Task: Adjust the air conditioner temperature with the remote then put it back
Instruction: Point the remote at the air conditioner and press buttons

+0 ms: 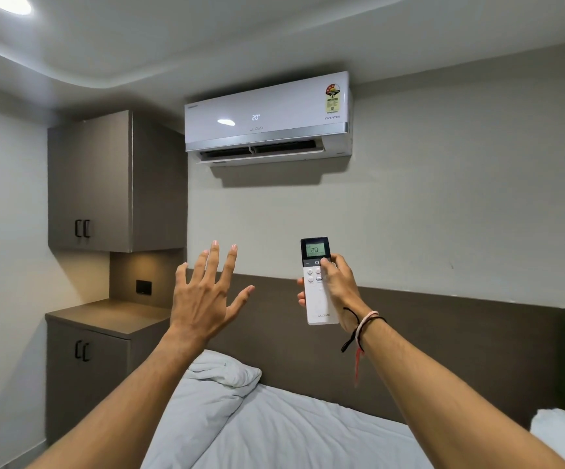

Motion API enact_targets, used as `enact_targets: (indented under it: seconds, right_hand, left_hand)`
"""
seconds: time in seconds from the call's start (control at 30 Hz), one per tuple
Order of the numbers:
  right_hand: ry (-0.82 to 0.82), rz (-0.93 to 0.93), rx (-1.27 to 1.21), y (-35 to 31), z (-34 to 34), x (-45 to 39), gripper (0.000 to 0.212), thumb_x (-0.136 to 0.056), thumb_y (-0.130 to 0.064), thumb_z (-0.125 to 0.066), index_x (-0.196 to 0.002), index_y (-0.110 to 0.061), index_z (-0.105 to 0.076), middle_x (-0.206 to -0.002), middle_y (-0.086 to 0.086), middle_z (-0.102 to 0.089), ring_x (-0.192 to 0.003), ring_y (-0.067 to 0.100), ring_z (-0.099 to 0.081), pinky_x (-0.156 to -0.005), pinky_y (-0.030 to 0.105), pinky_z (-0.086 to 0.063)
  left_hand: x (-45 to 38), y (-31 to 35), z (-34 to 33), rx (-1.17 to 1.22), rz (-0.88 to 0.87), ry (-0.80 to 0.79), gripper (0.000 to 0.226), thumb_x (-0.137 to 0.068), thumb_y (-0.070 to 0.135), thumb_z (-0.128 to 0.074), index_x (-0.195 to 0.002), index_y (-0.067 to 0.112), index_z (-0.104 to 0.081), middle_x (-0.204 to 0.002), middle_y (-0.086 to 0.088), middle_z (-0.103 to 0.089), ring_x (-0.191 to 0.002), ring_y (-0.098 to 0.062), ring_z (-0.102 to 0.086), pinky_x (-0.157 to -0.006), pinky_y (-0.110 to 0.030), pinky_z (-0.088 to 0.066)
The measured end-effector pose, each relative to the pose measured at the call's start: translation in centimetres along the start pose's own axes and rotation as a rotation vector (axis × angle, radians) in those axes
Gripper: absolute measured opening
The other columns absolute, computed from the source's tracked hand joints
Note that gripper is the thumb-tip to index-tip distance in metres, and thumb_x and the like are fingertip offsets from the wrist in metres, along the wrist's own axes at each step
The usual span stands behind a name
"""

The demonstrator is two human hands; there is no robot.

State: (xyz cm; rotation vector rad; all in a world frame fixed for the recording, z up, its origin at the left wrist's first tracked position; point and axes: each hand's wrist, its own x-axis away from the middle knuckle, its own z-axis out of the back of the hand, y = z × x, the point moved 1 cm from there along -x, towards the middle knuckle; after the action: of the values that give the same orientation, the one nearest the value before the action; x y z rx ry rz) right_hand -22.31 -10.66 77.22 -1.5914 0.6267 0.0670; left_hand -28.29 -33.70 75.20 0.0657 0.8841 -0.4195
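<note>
Fingers of the right hand (337,286) were wrapped around the white remote (318,282), which stood upright in the air with its screen end up, the thumb pressed on the dark band just below the display that read 20. The left hand (206,299) was raised beside it, well apart, palm away and all fingers spread loose, holding nothing. High on the wall above both hands hung the air conditioner (267,118), its front also showing 20 and its lower flap open; a broad stretch of bare wall (443,204) lay between its bottom edge and the top of the remote. To the left, an upper cabinet (105,181) stood out from the corner, its right edge near the left end of the air conditioner, and below it a lower cabinet (105,333) offered a bare countertop beside the left forearm. A dark headboard panel (443,333) ran across the wall behind the hands. Under the arms lay the bed (291,434) with a crumpled white pillow (220,370) at its head and another white pillow (562,434) at the right edge. Threads circled the right wrist (364,328).
</note>
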Motion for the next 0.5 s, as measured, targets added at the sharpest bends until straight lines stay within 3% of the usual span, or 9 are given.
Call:
enact_targets:
  seconds: [0.5]
  right_hand:
    - [0.022, -0.014, 0.038, 0.05, -0.04, -0.18, 0.026, -0.107, -0.028, -0.036, -0.127, -0.012, -0.039, -0.086, 0.025, -0.07, -0.053, 0.033, -0.066, -0.052, 0.039, -0.059]
  left_hand:
    - [-0.35, 0.29, 0.08, 0.003, -0.015, -0.001, 0.088, -0.091, 0.073, -0.014, -0.161, 0.02, -0.025, -0.163, -0.021, -0.036, -0.144, -0.037, -0.045, -0.104, -0.061, -0.045]
